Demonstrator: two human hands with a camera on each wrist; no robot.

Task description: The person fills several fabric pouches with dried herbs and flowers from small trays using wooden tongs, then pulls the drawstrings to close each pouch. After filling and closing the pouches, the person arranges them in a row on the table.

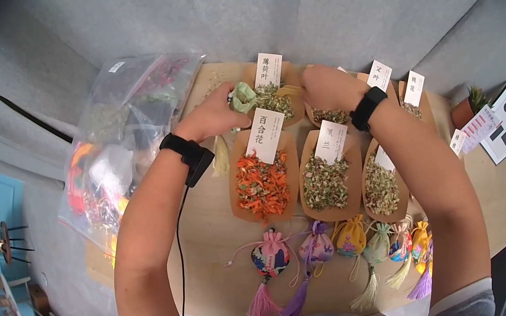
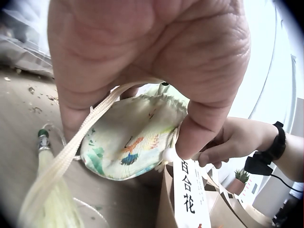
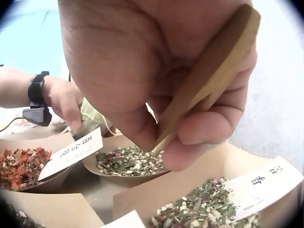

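Note:
My left hand (image 1: 213,114) grips a pale green drawstring pouch (image 1: 243,97) beside the back left tray; in the left wrist view the pouch (image 2: 130,137) shows a painted bird, and its cream cord and tassel hang down. My right hand (image 1: 331,87) pinches a wooden scoop or tongs (image 3: 209,71), whose tip points toward the dried herbs (image 3: 128,160) in the tray just right of the pouch. Whether the tip touches the herbs I cannot tell. A card stands upright in that tray (image 1: 267,71).
Paper trays of orange petals (image 1: 262,186) and green herbs (image 1: 325,184) stand nearer me, with cards. Several tasselled pouches (image 1: 270,254) line the front edge. Large plastic bags (image 1: 127,118) lie at left, a potted plant (image 1: 463,111) at right.

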